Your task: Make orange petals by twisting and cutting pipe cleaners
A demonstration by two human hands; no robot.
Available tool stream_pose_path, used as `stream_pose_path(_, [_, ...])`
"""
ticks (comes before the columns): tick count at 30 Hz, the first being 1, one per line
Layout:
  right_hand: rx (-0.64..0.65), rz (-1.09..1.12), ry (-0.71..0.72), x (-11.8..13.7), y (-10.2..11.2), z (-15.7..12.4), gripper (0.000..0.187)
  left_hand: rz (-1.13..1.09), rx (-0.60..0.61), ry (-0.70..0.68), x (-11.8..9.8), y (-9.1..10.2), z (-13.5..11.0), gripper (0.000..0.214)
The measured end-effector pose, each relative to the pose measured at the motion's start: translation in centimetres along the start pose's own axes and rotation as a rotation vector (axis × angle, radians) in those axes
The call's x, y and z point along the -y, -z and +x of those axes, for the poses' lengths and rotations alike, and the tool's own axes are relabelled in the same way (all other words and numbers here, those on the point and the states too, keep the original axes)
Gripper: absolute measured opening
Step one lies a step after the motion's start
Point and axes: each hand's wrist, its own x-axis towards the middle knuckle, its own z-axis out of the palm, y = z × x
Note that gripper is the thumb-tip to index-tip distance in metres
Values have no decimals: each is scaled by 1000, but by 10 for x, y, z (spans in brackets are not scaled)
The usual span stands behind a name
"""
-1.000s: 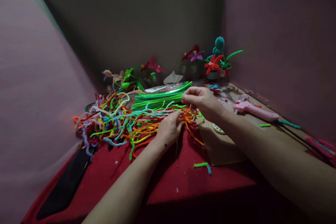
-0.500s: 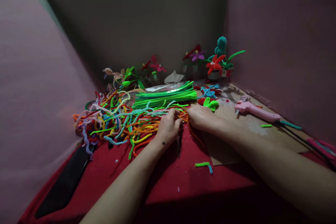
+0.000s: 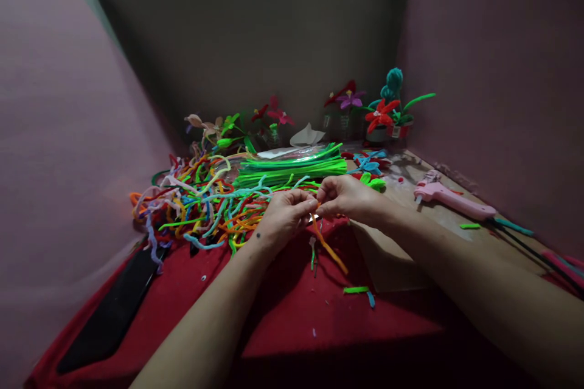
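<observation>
The left hand (image 3: pixel 288 214) and right hand (image 3: pixel 344 197), close together, pinch an orange fuzzy stem (image 3: pixel 330 249) over red cloth (image 3: pixel 283 310). A pink glue gun (image 3: pixel 456 202) lies at right.

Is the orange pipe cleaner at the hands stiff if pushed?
The orange pipe cleaner is probably light, being so thin. It looks bendable rather than limp: its free end slants outward. It may keep kinks, as the curled lavender strand suggests.

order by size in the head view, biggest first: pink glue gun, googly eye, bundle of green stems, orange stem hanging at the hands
1. Bundle of green stems
2. Pink glue gun
3. Orange stem, judging by its visible part
4. Googly eye
</observation>
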Motion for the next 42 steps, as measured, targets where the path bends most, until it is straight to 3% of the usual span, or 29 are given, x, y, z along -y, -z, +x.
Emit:
stream_pose_path(4, [213, 147, -63, 8, 4, -6, 10, 23, -11, -19, -1, 4, -1, 20])
stream_pose_path(7, [297, 239, -110, 11, 2, -10, 14, 43, -32, -53, -5, 4, -3, 18])
stream_pose_path(11, [230, 277, -114, 9, -4, -9, 12, 23, -23, -81, -12, 5, -7, 18])
stream_pose_path(16, [183, 282, -137, 9, -10, -8, 13, 29, -10, 10, -12, 7, -9, 21])
stream_pose_path(19, [143, 294, -106, 5, -11, -8, 12, 40, 2, -8, -12, 7, -10, 21])
stream_pose_path(21, [169, 390, -90, 1, -13, -8, 12, 39, 0, -34, -12, 7, -10, 21])
stream_pose_path(24, [267, 574, -173, -2, -17, -7, 12, 63, -48, -86, -13, 6, -9, 22])
stream_pose_path(27, [232, 594, -221, 0, -21, -8, 9, 83, -94, -137, -12, 6, -8, 21])
stream_pose_path(32, [204, 573, -210, 6, -22, -9, 12, 41, -15, -40, -12, 8, -8, 21])
stream_pose_path(36, [210, 593, -206, 5, -21, -10, 14, 60, -115, -108, -10, 11, -7, 21])
stream_pose_path(42, [261, 723, -183, -1, -26, -7, 15, -147, -232, -126, -7, 7, -5, 19])
